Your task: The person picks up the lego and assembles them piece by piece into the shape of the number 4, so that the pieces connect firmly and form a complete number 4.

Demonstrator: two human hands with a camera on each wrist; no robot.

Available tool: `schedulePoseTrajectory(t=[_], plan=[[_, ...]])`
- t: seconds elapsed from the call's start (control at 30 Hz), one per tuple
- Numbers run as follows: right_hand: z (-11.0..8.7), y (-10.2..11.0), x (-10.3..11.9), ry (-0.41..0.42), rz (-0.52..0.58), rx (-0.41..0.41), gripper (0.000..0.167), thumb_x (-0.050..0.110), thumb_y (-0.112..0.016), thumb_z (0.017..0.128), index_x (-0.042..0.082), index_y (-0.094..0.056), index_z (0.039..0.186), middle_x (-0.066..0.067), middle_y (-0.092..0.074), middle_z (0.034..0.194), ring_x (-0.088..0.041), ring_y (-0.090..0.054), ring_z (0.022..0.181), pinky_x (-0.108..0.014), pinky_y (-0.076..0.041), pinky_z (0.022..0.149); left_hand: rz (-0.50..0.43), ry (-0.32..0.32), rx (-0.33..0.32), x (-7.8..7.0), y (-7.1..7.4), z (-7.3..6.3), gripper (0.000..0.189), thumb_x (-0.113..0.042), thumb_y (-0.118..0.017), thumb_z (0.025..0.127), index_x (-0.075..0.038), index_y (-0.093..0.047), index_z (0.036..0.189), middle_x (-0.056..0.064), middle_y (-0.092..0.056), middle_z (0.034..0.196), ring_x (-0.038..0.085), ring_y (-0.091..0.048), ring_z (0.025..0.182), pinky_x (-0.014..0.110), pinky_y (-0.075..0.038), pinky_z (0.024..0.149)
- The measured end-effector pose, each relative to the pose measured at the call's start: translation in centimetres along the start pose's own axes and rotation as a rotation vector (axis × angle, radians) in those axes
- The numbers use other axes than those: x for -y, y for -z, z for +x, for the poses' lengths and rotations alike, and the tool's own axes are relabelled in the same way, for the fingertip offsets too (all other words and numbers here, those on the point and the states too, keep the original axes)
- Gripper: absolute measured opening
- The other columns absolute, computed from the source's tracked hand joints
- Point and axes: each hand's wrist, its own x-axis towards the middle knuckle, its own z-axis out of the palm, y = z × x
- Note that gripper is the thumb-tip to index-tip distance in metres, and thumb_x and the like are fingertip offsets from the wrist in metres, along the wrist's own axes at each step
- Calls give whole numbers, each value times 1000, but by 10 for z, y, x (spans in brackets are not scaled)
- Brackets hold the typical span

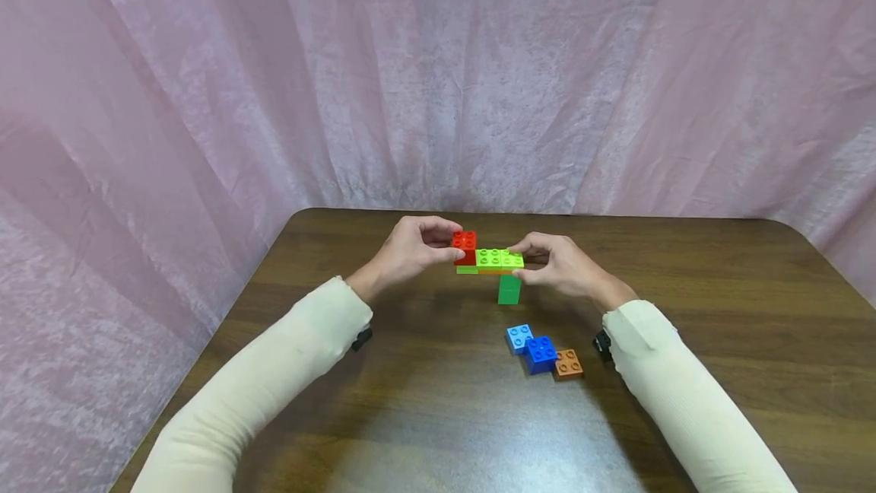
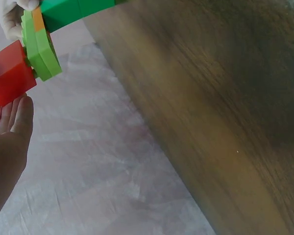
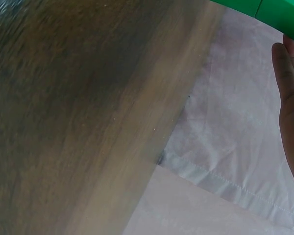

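Observation:
My left hand [image 1: 415,246] pinches a square red brick [image 1: 464,246] between thumb and fingers. The red brick sits over the left end of a lime-green layer [image 1: 489,259]; in the left wrist view some studs show between the red brick and the lime-green bricks [image 2: 41,56], so whether it is fully seated I cannot tell. My right hand [image 1: 564,265] grips the right end of that layer, thumb in front. A thin orange piece [image 2: 38,19] lies underneath, above a column of green bricks [image 1: 509,290]. In the right wrist view the green bricks [image 3: 255,11] reach the top edge.
Nearer to me on the brown wooden table [image 1: 424,402], a light-blue brick [image 1: 518,338], a dark-blue brick [image 1: 541,354] and an orange-brown brick [image 1: 568,364] lie side by side. A pink curtain [image 1: 479,82] hangs behind the table's far edge and along the left.

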Motion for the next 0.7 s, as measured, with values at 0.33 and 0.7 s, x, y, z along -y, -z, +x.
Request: schedulePoseTrajectory(t=[0.33, 0.7], plan=[[-1, 0, 2, -7, -22, 2, 32, 0, -76, 86, -4, -67, 116, -19, -69, 110, -33, -67, 103, -48, -54, 90, -3, -43, -5, 4, -2, 4, 35, -4, -80, 84, 2, -72, 118, 15, -71, 113, 25, -71, 97, 33, -57, 84], [-2, 0, 2, 4, -28, -8, 32, 0, -76, 86, -4, -67, 116, -20, -68, 112, -33, -66, 104, -43, -55, 90, 98, -154, 13, 13, -5, 2, 39, -1, -79, 84, -1, -71, 122, 15, -71, 115, 22, -71, 95, 31, -58, 82]])
